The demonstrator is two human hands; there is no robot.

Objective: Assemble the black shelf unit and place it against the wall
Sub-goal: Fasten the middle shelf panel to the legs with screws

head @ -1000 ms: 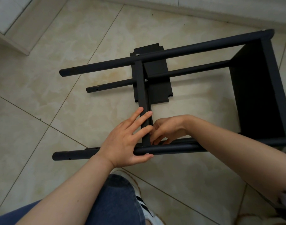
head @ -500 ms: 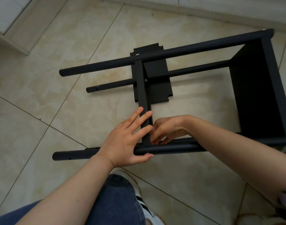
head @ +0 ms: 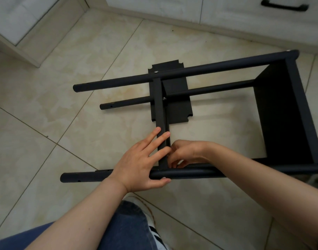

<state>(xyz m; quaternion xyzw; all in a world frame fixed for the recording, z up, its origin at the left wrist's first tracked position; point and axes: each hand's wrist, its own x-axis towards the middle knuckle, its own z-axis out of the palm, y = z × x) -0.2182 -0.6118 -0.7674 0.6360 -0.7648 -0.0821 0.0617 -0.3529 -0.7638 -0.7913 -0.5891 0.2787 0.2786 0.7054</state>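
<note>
Tile floor [head: 46,114] | shelf unit [head: 284,114] sideways | left hand [head: 142,165] grip wide on crossbar [head: 160,105] | right hand [head: 187,152] grip curled, contents unclear

We can read no text, label, brand or number anywhere in view, neither on the black shelf unit [head: 284,109] lying on the floor nor on the white cabinets [head: 154,6] at the far side.
</note>
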